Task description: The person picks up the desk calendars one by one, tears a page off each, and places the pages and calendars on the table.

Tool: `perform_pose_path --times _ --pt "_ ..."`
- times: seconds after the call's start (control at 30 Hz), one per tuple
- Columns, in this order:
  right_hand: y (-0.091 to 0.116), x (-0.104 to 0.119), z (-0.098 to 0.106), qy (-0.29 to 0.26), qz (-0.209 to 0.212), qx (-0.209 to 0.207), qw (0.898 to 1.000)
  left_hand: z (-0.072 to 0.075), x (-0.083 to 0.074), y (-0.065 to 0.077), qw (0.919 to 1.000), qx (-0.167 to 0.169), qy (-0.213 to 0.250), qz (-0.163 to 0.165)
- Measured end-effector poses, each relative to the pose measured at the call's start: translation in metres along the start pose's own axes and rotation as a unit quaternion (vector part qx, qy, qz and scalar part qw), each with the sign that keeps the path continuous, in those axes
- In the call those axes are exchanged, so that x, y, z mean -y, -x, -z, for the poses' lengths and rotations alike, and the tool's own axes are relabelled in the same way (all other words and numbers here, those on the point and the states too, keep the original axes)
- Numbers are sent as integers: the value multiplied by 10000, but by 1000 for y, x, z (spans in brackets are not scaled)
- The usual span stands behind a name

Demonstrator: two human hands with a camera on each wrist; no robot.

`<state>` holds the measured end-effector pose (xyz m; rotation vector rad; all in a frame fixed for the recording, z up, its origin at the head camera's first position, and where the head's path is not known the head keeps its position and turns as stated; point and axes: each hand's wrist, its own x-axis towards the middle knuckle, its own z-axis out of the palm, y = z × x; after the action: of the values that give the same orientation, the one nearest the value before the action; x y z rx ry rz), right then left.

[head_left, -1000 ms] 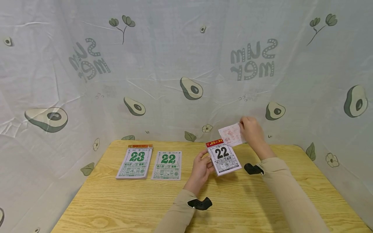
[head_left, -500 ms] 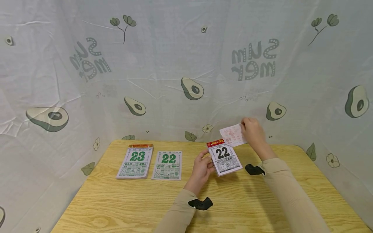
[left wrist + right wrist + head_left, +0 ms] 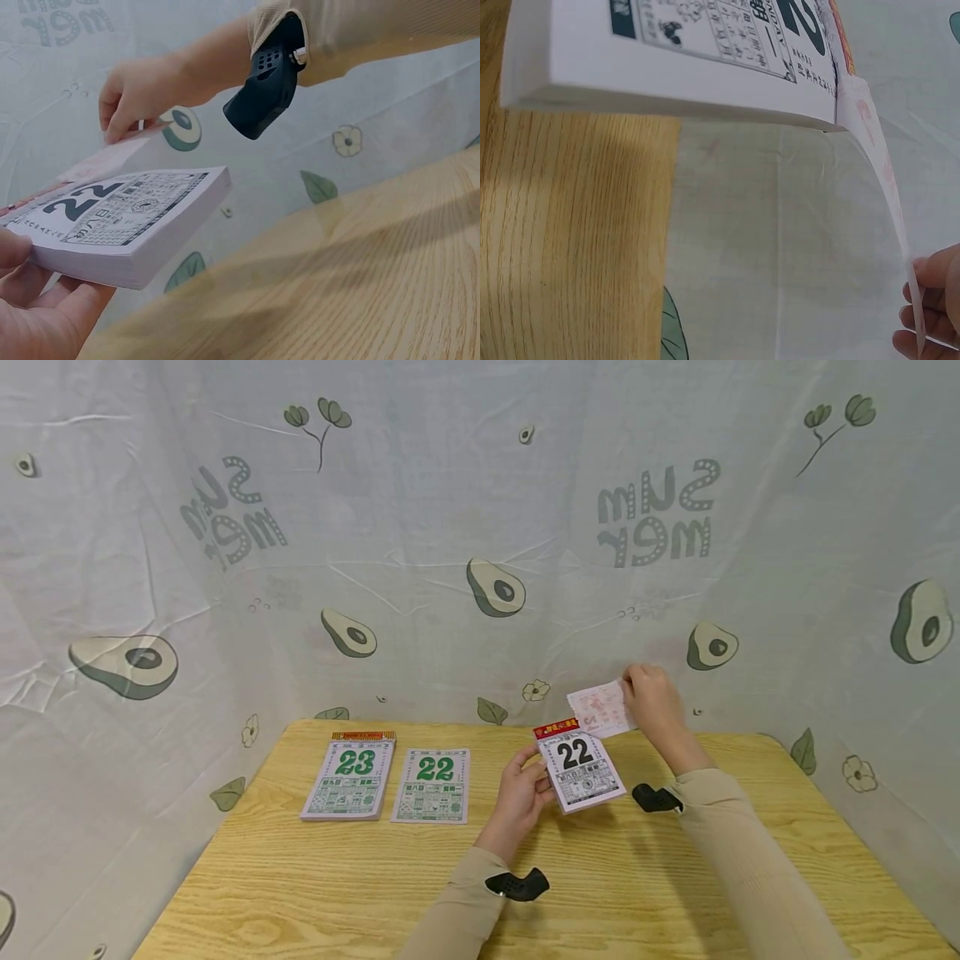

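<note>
My left hand (image 3: 517, 795) grips a thick tear-off calendar (image 3: 581, 772) by its left edge, thumb near the face and fingers underneath. The calendar is tilted above the table, with a black 22 on its top page and a red header strip (image 3: 556, 728). My right hand (image 3: 654, 697), up beyond the calendar's right side, pinches a thin calendar page (image 3: 600, 708) by its outer end. Faint reddish print shows on this page. In the right wrist view the page (image 3: 874, 142) slants from the fingers to the calendar's top edge, meeting it beside the header.
Left on the wooden table (image 3: 322, 893) lies another calendar (image 3: 348, 781) with a green 23 and a striped header. Beside it is a loose page (image 3: 430, 787) with a green 22. A printed curtain (image 3: 420, 527) surrounds the table's back and sides.
</note>
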<state>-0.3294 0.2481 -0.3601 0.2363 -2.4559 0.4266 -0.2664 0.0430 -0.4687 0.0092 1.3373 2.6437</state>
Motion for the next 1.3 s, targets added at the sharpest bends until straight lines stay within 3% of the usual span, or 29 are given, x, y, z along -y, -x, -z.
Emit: perform_pose_path --times 0.23,0.5,0.73,1.07,1.3 --pt "0 -3 2 40 -41 62 10000 1 0 -1 9999 -79 83 8" --pt "2 -18 14 77 -12 -416 9991 11 -5 -3 9991 -335 237 -67" --pt "1 -19 17 -74 -47 -378 9992 12 -8 -2 9998 -164 116 -59" --pt "6 -19 15 -109 -88 -400 9991 10 -10 0 9997 -245 61 2" --pt "10 -20 11 -75 107 -595 9981 8 -11 -1 9995 -305 26 45"
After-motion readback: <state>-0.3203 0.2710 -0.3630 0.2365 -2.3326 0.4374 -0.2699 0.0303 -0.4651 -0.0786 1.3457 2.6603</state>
